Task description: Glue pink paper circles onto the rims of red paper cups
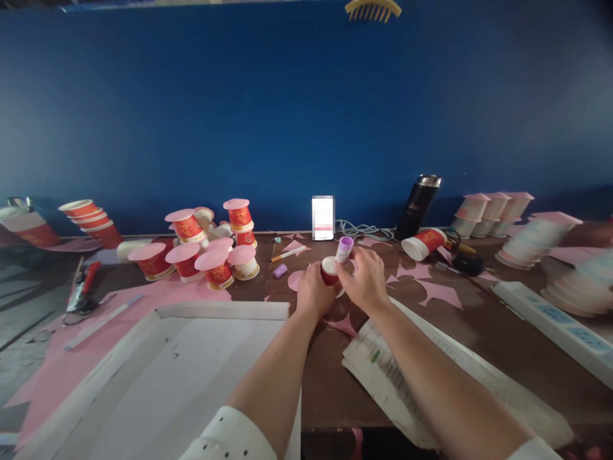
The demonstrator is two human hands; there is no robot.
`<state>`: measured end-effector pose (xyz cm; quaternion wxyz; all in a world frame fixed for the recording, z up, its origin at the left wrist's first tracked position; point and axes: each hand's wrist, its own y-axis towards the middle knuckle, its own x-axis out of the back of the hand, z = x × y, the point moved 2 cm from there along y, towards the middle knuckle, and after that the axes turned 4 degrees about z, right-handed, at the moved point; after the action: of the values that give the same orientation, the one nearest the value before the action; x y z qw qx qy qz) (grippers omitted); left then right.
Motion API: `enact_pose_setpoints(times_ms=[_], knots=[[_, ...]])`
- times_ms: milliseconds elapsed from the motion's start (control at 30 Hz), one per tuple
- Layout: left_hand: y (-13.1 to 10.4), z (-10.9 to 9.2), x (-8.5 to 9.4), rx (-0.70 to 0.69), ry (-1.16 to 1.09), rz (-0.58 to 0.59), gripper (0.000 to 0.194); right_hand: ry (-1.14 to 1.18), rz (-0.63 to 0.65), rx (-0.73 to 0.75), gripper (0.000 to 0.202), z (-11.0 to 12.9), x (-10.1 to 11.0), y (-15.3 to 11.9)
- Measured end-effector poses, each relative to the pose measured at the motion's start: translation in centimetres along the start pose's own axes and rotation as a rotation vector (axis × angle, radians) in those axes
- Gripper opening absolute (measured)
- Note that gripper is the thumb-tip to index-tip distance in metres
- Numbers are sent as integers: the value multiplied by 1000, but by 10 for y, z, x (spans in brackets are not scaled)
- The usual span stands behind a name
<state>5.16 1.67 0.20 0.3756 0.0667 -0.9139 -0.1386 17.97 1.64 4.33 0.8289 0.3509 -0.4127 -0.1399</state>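
My left hand (313,292) is closed around a red paper cup (329,263) that stands upside down, its pale base facing up. In my right hand (368,280) is a glue stick (345,250) with a purple end, tilted over the cup's base; whether its lower end touches the base I cannot tell. A pink paper disc (295,281) lies just left of the cup, partly behind my left hand. Left of that rests a small purple cap (280,271).
Several red cups topped with pink discs (213,257) stand at left. A white tray (223,311) lies in front of them. To the right are a black thermos (416,207), a tipped red cup (426,243), pink scraps (440,294) and a power strip (555,326). A phone (322,218) leans on the blue wall.
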Motion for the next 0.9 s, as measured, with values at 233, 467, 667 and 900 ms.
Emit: enact_pose_setpoints(times_ms=[233,467,667,900], knots=[[1,-4,7,59,-20,-123,49,355,-218,-274,30,-11,7,5],[3,2,2,47,-37,-43,47,441,-167,-328,32,-17,2,4],[3,2,1,43,-30,-35,48,359,-106,-292,31,-14,1,2],[4,-1,2,81,22,-24,47,139,-12,-185,23,-14,-7,-3]])
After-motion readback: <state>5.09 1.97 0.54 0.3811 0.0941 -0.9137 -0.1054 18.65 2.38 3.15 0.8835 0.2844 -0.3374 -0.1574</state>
